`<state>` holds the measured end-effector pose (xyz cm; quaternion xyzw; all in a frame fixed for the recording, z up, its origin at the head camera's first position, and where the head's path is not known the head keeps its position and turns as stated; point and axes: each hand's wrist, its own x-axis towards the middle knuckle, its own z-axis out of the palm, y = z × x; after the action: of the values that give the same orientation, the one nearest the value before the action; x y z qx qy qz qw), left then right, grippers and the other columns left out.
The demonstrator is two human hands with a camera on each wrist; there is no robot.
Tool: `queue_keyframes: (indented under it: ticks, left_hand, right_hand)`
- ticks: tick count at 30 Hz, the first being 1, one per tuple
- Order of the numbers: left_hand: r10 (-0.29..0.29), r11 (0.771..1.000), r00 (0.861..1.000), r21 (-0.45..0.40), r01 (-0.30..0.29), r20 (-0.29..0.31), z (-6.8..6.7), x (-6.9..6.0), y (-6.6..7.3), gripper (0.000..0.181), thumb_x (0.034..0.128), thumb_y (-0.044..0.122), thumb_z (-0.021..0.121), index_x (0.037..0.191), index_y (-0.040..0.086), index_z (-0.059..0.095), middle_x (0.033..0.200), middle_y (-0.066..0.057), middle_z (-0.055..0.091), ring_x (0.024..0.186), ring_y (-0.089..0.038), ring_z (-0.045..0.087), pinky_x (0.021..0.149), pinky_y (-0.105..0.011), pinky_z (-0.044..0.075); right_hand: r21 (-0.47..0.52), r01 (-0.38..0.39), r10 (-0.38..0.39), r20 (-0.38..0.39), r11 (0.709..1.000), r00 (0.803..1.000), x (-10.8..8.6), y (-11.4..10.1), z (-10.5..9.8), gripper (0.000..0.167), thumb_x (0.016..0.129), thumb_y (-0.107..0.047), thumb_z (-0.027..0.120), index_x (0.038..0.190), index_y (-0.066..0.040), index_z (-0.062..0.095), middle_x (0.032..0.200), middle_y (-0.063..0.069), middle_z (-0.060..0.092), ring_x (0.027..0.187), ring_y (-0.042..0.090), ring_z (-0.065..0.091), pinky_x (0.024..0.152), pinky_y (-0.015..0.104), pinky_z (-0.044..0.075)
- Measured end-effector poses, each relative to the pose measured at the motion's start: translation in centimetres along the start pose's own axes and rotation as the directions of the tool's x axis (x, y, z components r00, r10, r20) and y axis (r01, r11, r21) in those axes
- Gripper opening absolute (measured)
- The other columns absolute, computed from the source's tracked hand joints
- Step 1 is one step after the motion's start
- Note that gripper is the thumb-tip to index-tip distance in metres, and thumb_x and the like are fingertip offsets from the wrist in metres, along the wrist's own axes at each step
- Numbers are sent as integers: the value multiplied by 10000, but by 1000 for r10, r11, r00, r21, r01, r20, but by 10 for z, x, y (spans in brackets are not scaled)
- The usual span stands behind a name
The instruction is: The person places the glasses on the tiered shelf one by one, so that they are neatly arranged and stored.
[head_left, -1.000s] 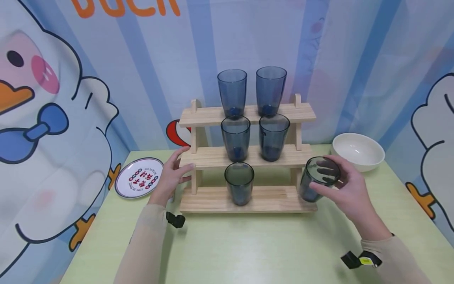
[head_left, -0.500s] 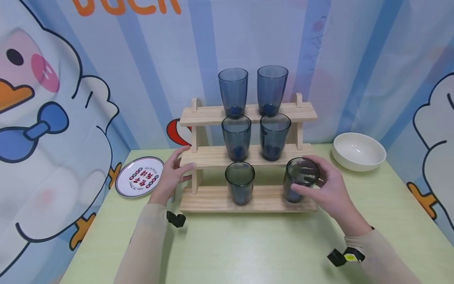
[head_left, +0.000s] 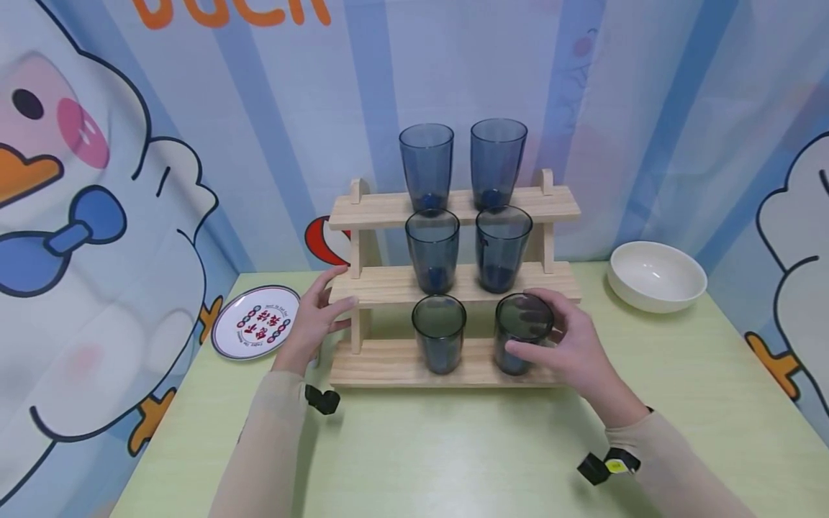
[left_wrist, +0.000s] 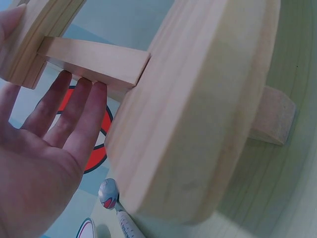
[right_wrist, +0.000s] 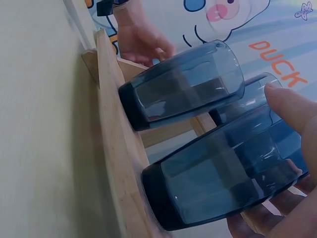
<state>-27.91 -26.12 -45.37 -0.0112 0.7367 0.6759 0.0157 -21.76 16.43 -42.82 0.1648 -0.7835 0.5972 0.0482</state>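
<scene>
A three-tier wooden display rack (head_left: pixel 382 363) stands on the table and holds tinted drinking glasses. My left hand (head_left: pixel 314 320) grips the left end of its middle shelf, thumb at the front edge. In the left wrist view, its fingertips touch an upright (left_wrist: pixel 99 59). My right hand (head_left: pixel 573 342) holds a drinking glass (head_left: pixel 512 352) by its sides, thumb in front. This glass is upright at the right of the bottom shelf, its base seemingly on the wood. Left of it, slightly apart, stands another glass (head_left: pixel 438 345). The right wrist view shows both glasses side by side.
Two glasses stand on the middle shelf, one a glass (head_left: pixel 432 252) at left, and two on the top shelf. A white bowl (head_left: pixel 657 277) sits at the back right. A printed plate (head_left: pixel 242 345) lies at left; a spoon (left_wrist: pixel 124 220) shows below the rack's end.
My right hand has carried the glass leftward from the bottom shelf's right end, closer to the other glass there. My left hand keeps its hold on the rack.
</scene>
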Motion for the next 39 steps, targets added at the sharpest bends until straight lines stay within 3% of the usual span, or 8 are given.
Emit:
queue_keyframes:
  ticks: [15,31,39]
  left_hand:
    - [-3,1000,1000,7,3,-6,-1,1,-1,686,983,230,763,1581,353,451,1609,-126,436,1391,-386,505,1026,-609,534]
    - [-7,1000,1000,12,7,-6,0,2,-1,682,991,229,752,1588,349,444,1609,-127,433,1395,-386,501,1031,-615,529]
    - [-8,1000,1000,15,8,-8,0,2,-2,685,991,232,752,1590,346,440,1617,-125,426,1400,-388,497,1030,-619,528]
  right_hand:
    - [-12,-10,11,27,1000,1000,3,-3,13,774,816,-119,917,1491,-96,539,1382,99,632,1165,237,630,921,220,540]
    - [-44,-22,24,30,999,999,6,-5,17,781,828,-156,913,1507,-135,529,1383,80,642,1184,242,635,951,223,518]
    - [-35,-12,13,46,999,999,5,-3,17,801,837,-134,903,1530,-126,500,1409,94,622,1196,179,629,960,188,513]
